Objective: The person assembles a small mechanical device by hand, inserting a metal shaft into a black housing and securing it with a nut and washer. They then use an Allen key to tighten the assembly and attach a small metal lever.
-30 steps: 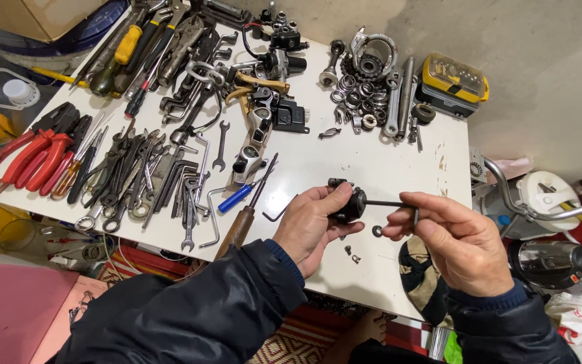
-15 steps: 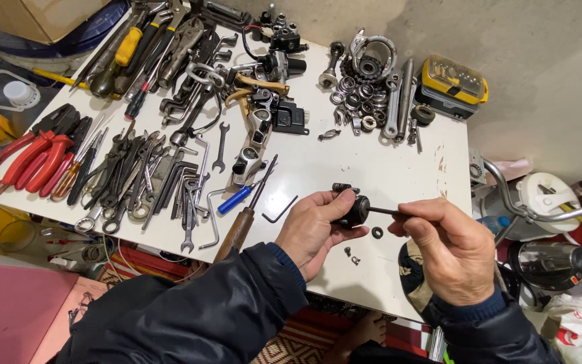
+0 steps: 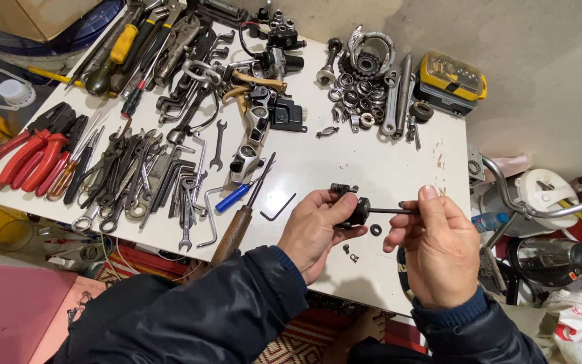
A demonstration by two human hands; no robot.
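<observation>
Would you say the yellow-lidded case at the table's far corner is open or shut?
Shut: the yellow-lidded case has its lid lying flat on the dark base, with no gap visible.

White tabletop (image 3: 345,168) carries the lot. At 9 o'clock: red-handled pliers (image 3: 31,162), then a row of grey steel spanners & hex keys (image 3: 143,182). At 11: yellow-handled screwdriver (image 3: 124,42). At 12: pile of steel rings & bearings (image 3: 362,84). At 1: yellow-lidded plastic case (image 3: 451,79). Near centre: blue-handled screwdriver (image 3: 237,195), wooden-handled tool (image 3: 234,232), small black L-shaped hex key (image 3: 277,207).
</observation>
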